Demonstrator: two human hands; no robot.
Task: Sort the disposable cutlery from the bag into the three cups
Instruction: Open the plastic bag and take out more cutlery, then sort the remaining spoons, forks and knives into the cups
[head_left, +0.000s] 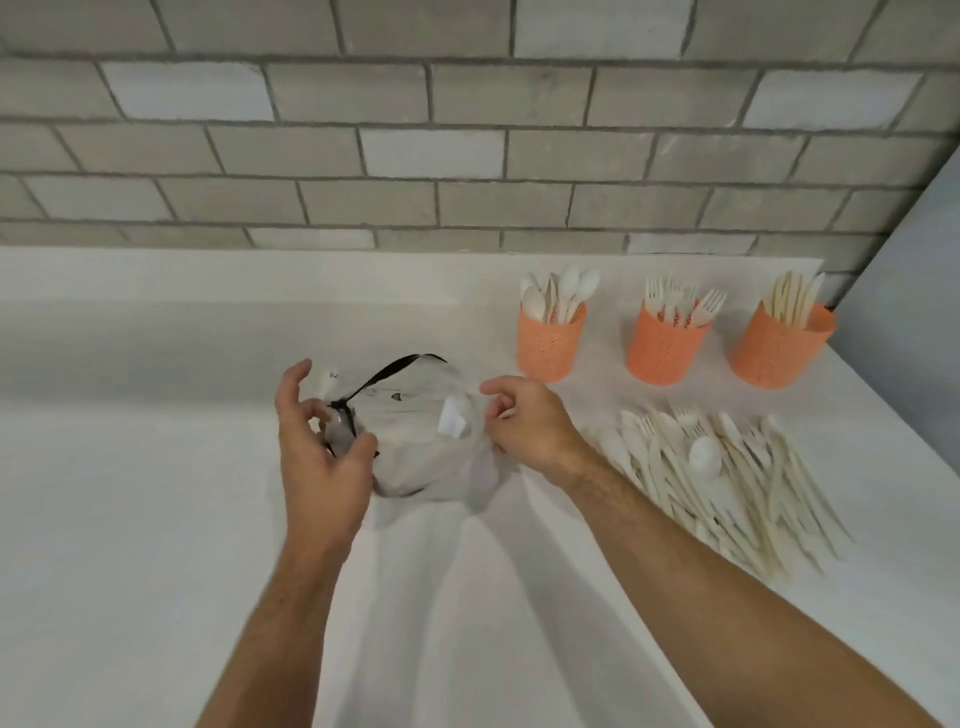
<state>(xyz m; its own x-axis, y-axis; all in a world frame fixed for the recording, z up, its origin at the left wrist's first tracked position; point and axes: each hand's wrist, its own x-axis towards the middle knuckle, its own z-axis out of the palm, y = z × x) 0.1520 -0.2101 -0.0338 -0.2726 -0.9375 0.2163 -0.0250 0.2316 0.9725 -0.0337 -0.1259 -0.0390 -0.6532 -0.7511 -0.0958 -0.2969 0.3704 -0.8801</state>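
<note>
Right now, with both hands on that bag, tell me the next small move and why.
Probably set the bag aside and take one piece from the loose pile. The left hand and right hand both grip the crumpled bag, while much cutlery lies unsorted in front of the spoon cup, fork cup and knife cup. Whether the bag is empty cannot be told.

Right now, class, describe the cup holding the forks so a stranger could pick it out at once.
Find the grey brick wall behind the white counter. Three orange cups stand in a row at its right end. The fork cup is the middle one, between the spoon cup and the knife cup; only it shows tines.
</note>
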